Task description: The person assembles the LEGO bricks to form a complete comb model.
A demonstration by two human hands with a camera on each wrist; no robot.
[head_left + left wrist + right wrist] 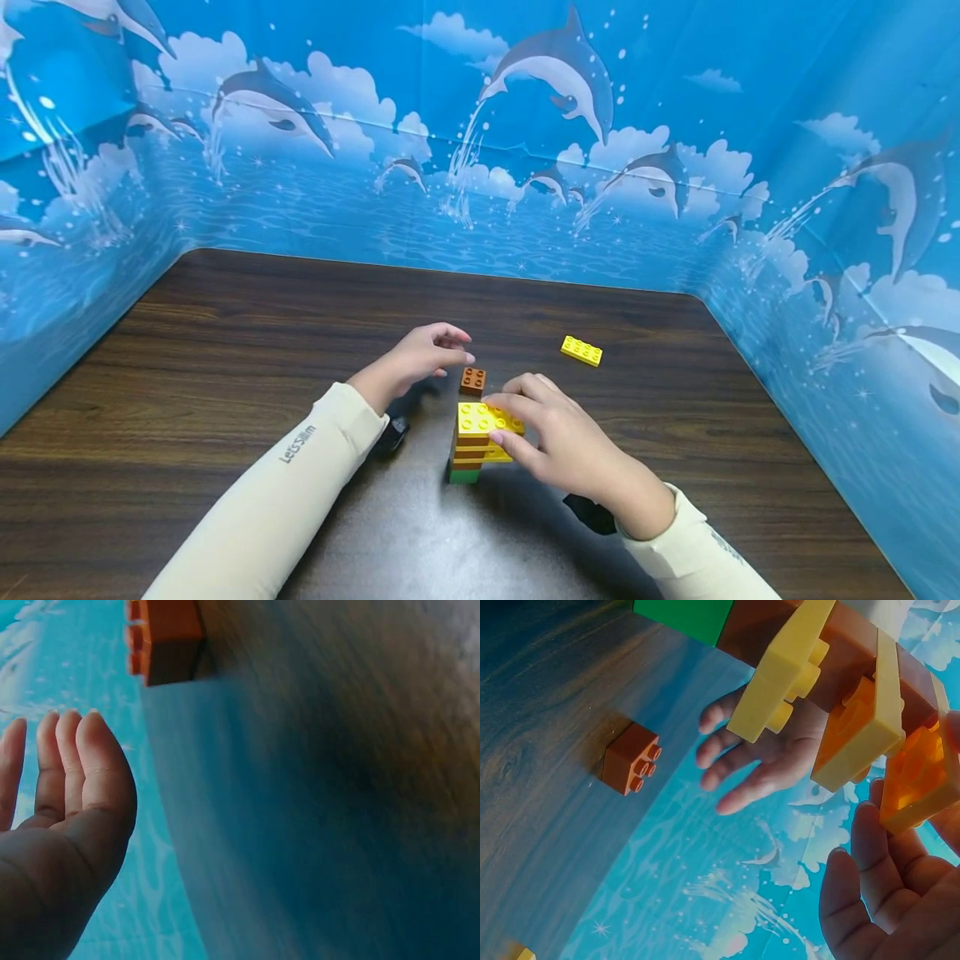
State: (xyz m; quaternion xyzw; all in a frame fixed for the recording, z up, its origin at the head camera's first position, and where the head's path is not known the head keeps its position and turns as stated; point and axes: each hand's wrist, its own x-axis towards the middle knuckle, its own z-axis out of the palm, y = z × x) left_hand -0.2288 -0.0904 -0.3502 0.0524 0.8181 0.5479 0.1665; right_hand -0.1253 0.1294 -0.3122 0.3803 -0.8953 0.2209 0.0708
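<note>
A tower of toy building bricks (468,455) stands upright on the table, with a green brick (686,616) at its base and brown and yellow ones alternating above. Three yellow bricks jut out to one side, as the right wrist view shows. My right hand (553,427) pinches the topmost yellow brick (473,418) by its jutting end, thumb on the near side and fingers on the far side. Behind the tower lies a loose brown brick (472,381), studs up. My left hand (422,353) hovers just left of that brick, fingers loosely bent and holding nothing.
A loose yellow brick (581,351) lies farther back on the right of the dark wooden table (262,333). Blue dolphin-print sheeting (420,225) rises along the table's back and sides. Each wrist wears a black camera, the left one (392,437) low over the table.
</note>
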